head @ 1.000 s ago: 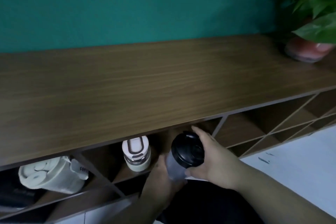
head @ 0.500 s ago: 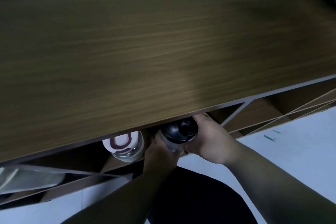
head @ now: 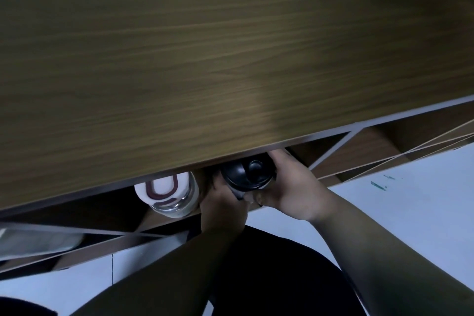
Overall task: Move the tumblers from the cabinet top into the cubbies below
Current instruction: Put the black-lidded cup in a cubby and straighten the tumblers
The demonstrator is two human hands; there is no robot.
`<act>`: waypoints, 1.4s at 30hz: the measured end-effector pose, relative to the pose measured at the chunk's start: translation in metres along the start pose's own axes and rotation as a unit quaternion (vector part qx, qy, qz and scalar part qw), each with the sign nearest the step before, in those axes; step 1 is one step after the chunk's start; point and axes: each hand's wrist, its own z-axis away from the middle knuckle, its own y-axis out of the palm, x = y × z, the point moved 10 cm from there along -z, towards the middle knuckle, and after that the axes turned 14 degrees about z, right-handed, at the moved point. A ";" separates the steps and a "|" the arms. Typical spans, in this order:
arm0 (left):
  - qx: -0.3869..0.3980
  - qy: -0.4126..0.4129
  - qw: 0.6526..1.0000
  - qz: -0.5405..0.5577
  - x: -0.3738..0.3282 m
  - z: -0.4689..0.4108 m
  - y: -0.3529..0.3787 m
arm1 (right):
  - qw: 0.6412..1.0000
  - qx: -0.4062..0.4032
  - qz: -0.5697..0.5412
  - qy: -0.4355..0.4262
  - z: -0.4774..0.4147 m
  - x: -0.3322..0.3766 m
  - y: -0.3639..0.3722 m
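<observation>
A tumbler with a black lid (head: 247, 174) sits just under the front edge of the wooden cabinet top (head: 205, 59), at the mouth of a cubby. My left hand (head: 221, 206) holds its body from the left and below. My right hand (head: 289, 187) wraps its right side, fingers reaching up under the edge. Only the lid and a strip of the tumbler's body show. A clear tumbler with a white lid (head: 168, 194) stands in the same cubby row, just to the left.
A pale tumbler (head: 38, 240) lies blurred in a cubby at the far left. More diamond-shaped cubbies (head: 372, 151) run along the right. Below lies a pale floor (head: 397, 200), with my dark-clad legs (head: 269, 277) near the cabinet.
The view has tilted down and closer, so the wall and plant are out of frame. Both hands have carried the black-lidded tumbler up under the cabinet edge, further into the cubby.
</observation>
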 end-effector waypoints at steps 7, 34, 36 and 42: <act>0.014 -0.024 1.000 0.014 -0.003 0.001 0.000 | 0.999 -0.047 -0.017 0.001 0.002 -0.005 -0.001; 0.012 -0.032 0.999 0.039 0.001 0.001 -0.001 | 0.997 -0.060 -0.021 0.037 0.006 -0.004 -0.002; 0.012 -0.033 0.999 0.040 0.001 0.001 -0.001 | 0.997 -0.059 -0.023 0.037 0.006 -0.004 -0.001; 0.030 -0.024 0.999 0.031 0.003 0.001 0.001 | 0.997 -0.058 -0.028 0.036 0.006 -0.004 0.000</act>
